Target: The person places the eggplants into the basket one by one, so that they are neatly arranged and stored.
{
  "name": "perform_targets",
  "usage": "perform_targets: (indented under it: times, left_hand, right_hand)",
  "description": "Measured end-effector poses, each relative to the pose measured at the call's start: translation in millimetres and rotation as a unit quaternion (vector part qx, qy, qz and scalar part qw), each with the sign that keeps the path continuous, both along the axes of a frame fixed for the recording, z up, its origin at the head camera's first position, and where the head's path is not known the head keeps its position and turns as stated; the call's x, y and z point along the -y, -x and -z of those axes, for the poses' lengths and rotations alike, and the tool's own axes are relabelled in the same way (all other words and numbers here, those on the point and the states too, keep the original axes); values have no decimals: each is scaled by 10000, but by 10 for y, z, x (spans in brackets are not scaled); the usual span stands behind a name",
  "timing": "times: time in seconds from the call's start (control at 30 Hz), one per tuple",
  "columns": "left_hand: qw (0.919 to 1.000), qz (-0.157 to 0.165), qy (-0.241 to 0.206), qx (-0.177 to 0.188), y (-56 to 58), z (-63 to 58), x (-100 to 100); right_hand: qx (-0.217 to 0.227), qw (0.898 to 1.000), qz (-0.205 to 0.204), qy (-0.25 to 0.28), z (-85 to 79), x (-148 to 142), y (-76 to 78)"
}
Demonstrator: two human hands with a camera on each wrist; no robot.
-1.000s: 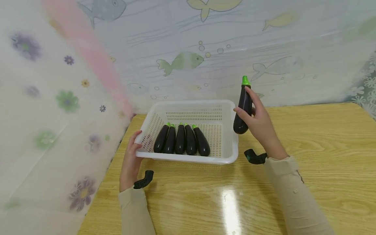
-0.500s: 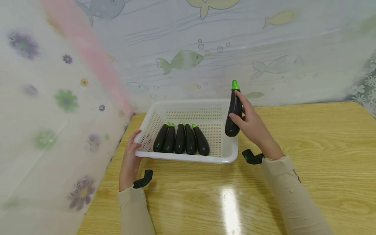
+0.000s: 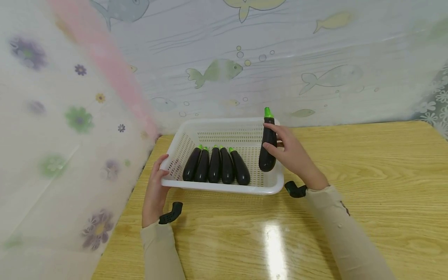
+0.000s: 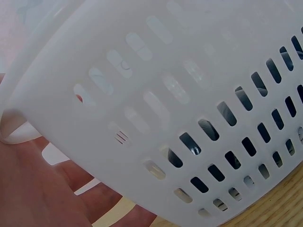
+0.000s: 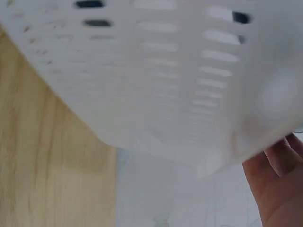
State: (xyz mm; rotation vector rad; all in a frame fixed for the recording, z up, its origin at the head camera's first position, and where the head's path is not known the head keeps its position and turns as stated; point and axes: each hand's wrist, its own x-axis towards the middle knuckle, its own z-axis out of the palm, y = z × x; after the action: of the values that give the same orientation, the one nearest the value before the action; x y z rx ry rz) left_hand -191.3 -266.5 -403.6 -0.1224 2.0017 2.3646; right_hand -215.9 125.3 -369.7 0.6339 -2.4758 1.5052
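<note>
In the head view my right hand (image 3: 292,151) holds a dark, shiny eggplant (image 3: 268,149) with a bright green stem end, upright above the right end of a white slotted plastic basket (image 3: 224,189). Several like eggplants (image 3: 215,165) lie side by side in the basket's left and middle part, green ends to the back. At the basket's left front corner my left hand (image 3: 156,190) grips the rim. Its fingers show beside the slotted wall (image 4: 94,127) in the left wrist view. The right wrist view shows part of my right hand (image 5: 279,184) beyond the basket's rim; the held eggplant is hidden there.
The basket stands on a wood-grain table (image 3: 367,175) near its back edge. Behind it hangs a pale sheet printed with fish (image 3: 224,72), and a flower-printed sheet (image 3: 80,120) is at the left. Each wrist carries a black camera mount (image 3: 295,189).
My right hand has moved left and down with the eggplant, from beside the basket to over its right end. The left hand and the other eggplants have stayed in place.
</note>
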Motion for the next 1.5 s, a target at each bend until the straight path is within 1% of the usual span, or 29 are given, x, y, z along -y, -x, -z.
perform_targets:
  times: [0.13,0.2,0.33,0.57,0.8,0.9,1.07,1.3,1.5]
  left_hand:
    - [10000,-27,51,21,-1,-5,-1]
    - [10000,-25,72,13,-1,-9,-3]
    - [10000,1,74,-7,-3,-14,-5]
    - [10000,-22,53,19,-3,-7,4]
    - [10000,-11,46,-4,8,3,8]
    - [10000,-8,29,-18,4,3,10]
    - [10000,-26,45,31,-4,-1,11]
    - [10000,6,45,-34,-4,6,11]
    - [10000,8,4,-55,5,12,17]
  right_hand:
    - [-346,9986,188,-349,41,46,-8]
    - [-424,9972,296,-534,52,70,-14]
    - [-451,9932,442,-976,70,120,-16]
    - [-439,9856,491,-1559,96,201,-18]
    - [-368,9797,439,-1920,93,257,-36]
    - [-371,9738,346,-2219,80,267,-53]
    - [-467,9609,112,-2729,65,278,-77]
    - [-620,9521,113,-2993,90,281,-87]
    - [-839,9418,83,-3256,103,277,-81]
